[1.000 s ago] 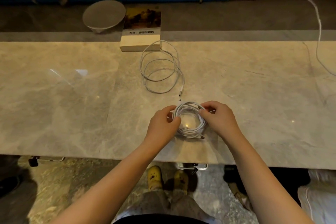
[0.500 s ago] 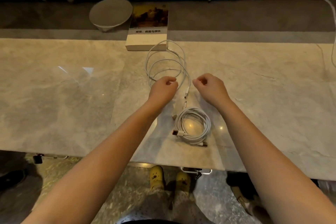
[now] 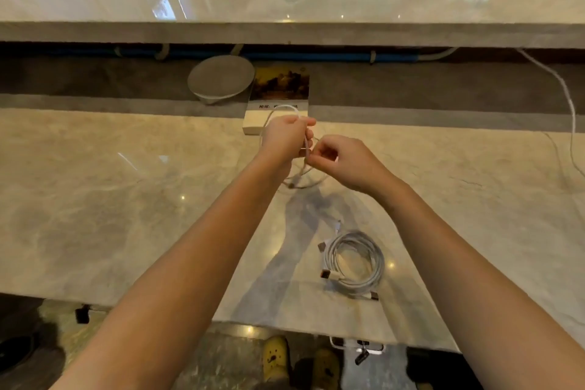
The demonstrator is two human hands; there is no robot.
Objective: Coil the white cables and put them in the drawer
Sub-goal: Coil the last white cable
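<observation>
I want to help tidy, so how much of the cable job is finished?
One down: the tightly coiled white cable lies on the beige marble tabletop. The loosely looped second white cable is held up by the left hand and the right hand. Left: finish that coil, then put both away; no drawer shows here.

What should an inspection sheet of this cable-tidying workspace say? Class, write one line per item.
Surface: glossy veined marble counter.
Job's things: coiled white cable lies flat near the front edge; loose white cable partly raised, not yet coiled; drawer not seen.
Clutter: book and round grey dish at the back.
Hands: left hand and right hand both pinch the loose white cable.
Cables: white cord trails down at far right.
Surroundings: blue pipe behind; yellow shoes below.
</observation>
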